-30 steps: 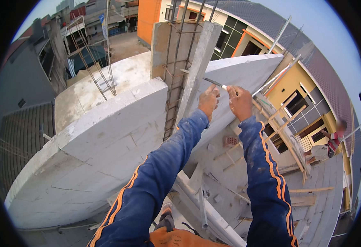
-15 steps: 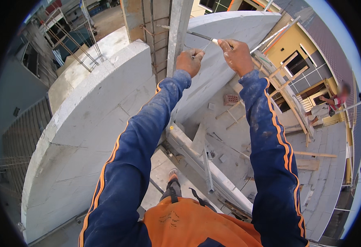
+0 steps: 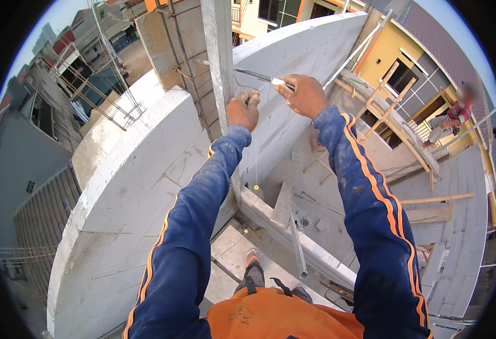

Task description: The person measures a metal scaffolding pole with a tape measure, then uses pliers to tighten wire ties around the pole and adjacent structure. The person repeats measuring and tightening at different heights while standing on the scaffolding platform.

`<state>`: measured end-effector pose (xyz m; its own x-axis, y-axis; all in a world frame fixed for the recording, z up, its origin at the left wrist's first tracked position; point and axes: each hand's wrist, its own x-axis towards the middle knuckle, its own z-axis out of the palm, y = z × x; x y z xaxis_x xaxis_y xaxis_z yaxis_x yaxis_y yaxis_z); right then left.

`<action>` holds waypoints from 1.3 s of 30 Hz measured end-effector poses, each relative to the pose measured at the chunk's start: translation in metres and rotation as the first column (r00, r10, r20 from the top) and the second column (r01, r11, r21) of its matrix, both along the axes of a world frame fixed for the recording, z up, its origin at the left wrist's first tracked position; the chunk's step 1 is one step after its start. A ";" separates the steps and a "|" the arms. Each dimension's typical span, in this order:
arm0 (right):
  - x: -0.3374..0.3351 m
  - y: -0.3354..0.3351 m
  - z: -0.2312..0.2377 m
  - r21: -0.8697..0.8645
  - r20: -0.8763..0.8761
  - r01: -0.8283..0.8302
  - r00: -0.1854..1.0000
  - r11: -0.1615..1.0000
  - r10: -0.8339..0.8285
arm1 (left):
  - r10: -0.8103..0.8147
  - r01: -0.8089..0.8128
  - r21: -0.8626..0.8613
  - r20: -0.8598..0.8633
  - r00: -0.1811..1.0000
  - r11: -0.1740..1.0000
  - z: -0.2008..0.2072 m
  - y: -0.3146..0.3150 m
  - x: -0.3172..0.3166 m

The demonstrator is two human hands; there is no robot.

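Observation:
My left hand (image 3: pixel 243 111) is pinched closed on a thin string beside the grey metal post (image 3: pixel 217 56). From it the string hangs down to a small round yellow weight (image 3: pixel 256 187), like a plumb line. My right hand (image 3: pixel 304 96) is closed around the white-covered end of a thin metal rod (image 3: pixel 253 74). That rod runs left to the post and shows again on its far side; how it is fixed there I cannot tell. Both arms reach forward, the hands a short way apart.
Curved pale block walls (image 3: pixel 129 164) rise on the left and ahead. Rebar (image 3: pixel 183 62) stands beside a wooden board left of the post. Below lie a ledge (image 3: pixel 316 254), a metal bar (image 3: pixel 298 248) and rubble. Another person (image 3: pixel 454 116) sits at far right near timber framing.
Both hands appear lower and further left in the picture as the view shifts. The yellow weight now shows clearly below my left hand. Both hands keep their holds.

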<state>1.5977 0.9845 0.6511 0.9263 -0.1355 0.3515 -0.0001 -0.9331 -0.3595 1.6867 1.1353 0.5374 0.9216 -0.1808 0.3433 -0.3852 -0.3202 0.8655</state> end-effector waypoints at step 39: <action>0.002 0.049 0.030 0.158 0.206 -0.052 0.978 0.986 0.018 | 0.102 -0.101 -0.018 0.112 0.988 0.995 -0.004 0.008 -0.021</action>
